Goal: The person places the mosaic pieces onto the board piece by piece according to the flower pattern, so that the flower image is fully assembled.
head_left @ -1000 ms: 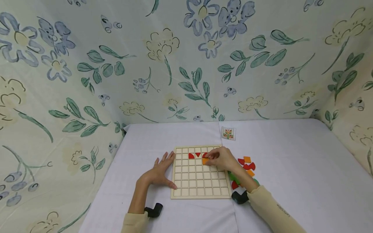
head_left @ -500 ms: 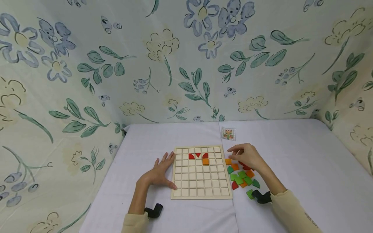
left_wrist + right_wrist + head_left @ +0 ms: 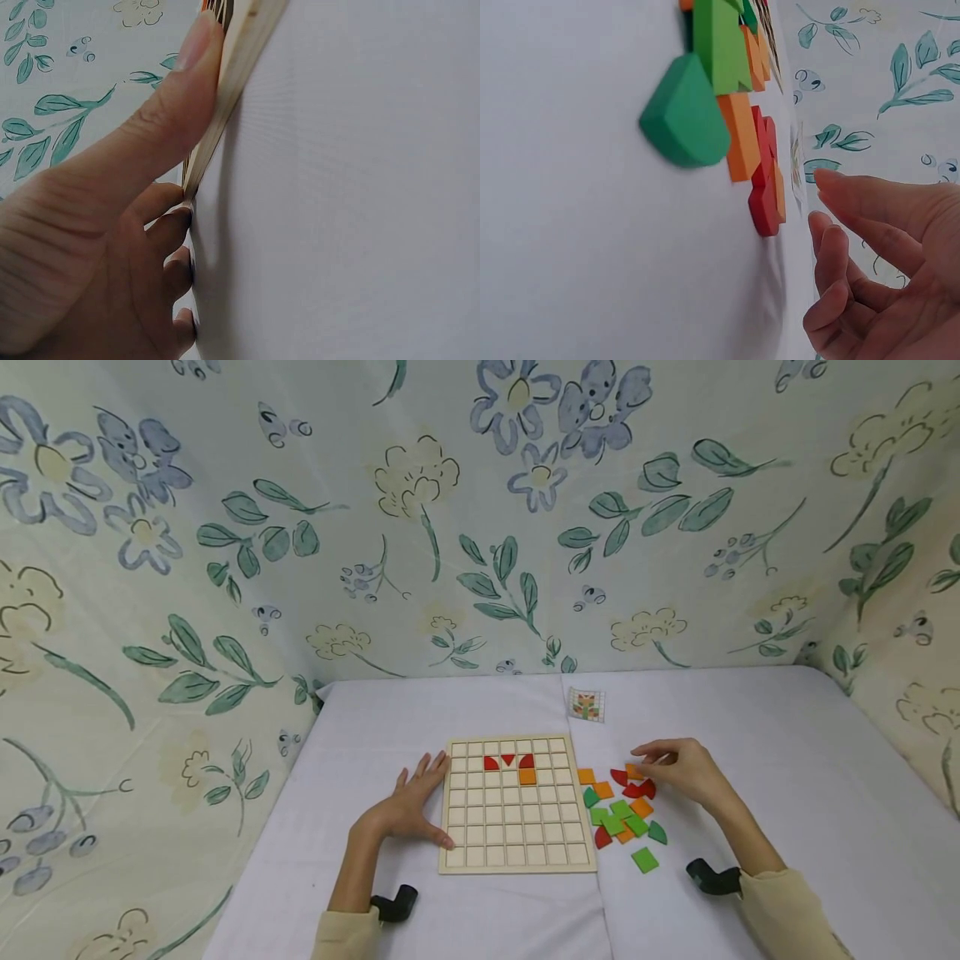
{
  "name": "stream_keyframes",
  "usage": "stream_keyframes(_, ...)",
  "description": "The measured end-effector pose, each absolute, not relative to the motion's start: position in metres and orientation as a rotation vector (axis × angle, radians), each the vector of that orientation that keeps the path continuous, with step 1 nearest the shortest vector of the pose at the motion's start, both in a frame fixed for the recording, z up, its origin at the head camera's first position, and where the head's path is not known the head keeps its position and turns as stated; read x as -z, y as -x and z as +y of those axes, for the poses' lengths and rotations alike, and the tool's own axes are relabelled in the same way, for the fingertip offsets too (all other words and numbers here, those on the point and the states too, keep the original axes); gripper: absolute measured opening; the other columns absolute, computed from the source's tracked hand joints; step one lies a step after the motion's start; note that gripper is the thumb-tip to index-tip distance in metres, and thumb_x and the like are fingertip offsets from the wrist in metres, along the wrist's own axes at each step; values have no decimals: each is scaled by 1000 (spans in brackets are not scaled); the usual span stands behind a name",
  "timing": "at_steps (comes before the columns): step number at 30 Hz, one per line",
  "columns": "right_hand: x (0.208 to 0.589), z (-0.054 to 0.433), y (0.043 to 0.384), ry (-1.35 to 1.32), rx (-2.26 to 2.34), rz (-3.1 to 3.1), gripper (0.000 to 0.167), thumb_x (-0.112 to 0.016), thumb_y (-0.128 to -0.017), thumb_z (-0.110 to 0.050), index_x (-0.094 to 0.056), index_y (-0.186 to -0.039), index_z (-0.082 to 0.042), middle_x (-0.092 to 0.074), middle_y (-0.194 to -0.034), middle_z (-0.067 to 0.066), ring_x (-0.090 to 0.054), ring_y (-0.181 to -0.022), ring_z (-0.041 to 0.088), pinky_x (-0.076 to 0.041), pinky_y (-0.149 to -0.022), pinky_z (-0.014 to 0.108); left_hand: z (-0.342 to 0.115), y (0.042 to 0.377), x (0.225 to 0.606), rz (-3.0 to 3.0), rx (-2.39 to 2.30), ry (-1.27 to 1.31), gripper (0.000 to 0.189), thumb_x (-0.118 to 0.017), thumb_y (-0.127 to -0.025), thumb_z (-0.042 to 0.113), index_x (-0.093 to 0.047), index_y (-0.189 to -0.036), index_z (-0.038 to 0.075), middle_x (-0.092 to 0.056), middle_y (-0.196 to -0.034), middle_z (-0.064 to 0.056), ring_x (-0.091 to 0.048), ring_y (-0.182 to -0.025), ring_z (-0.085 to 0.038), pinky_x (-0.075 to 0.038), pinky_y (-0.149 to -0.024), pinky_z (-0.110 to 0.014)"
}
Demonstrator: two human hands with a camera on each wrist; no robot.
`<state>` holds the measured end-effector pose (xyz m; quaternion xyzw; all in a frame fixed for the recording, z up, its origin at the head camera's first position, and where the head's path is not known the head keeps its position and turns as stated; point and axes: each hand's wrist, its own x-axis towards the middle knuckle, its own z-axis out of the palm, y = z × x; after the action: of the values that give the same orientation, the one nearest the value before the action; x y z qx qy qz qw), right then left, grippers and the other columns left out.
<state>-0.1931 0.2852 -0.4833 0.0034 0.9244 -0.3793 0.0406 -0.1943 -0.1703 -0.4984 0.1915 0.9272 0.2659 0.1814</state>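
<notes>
A wooden grid board (image 3: pixel 517 837) lies flat on the white cloth. My left hand (image 3: pixel 401 814) rests along its left edge, fingers spread and thumb at the lower corner; the left wrist view shows the thumb (image 3: pixel 169 97) lying over the rim. In the board sit a red triangle (image 3: pixel 507 760), two red quarter-circle pieces (image 3: pixel 491 763) and an orange square tile (image 3: pixel 527 776). My right hand (image 3: pixel 686 770) hovers at the far right of the loose pile, its fingers loosely bent and holding nothing. Nearest its fingertips are an orange tile (image 3: pixel 633 771) and red pieces (image 3: pixel 763 206).
Loose tiles lie right of the board: several green squares (image 3: pixel 645 860), green rounded pieces (image 3: pixel 684 112), orange squares (image 3: pixel 586 776) and red pieces (image 3: pixel 603 837). Behind the board lies a small pattern card (image 3: pixel 587 704). A floral cloth (image 3: pixel 420 560) hangs behind the table.
My right hand has left the orange square tile in the board and moved right, over the loose pile to its far right side. My left hand has stayed on the board's edge.
</notes>
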Motion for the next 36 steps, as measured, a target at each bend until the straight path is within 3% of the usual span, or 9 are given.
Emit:
stream_keyframes(9, 496, 292, 192, -88, 1200, 2750, 37, -80, -90, -20, -74, -120, 0, -73, -104, 15, -55, -89, 24, -47, -63, 20, -170, 195, 498, 2611, -758, -540, 138, -99, -61, 40, -16, -166, 9, -8, -176, -7, 4, -164, -33, 4, -131, -62)
stream_keyframes(24, 498, 284, 199, -76, 1112, 2795, 32, -82, -87, -15, -74, -113, 2, -68, -93, 12, -55, -82, 23, -48, -62, 24, -170, 194, 497, 2611, -757, -526, 139, -100, -61, 41, -15, -167, 9, -8, -176, -6, 3, -164, -33, 4, -132, -61)
stream_keyframes(36, 496, 283, 200, -65, 1104, 2809, 37, -83, -88, -21, -72, -115, 2, -70, -101, 17, -57, -79, 22, -53, -62, 24, -170, 194, 497, 2600, -750, -532, 139, -99, -62, 42, -14, -167, 9, -6, -176, -6, 4, -164, -33, 4, -132, -61)
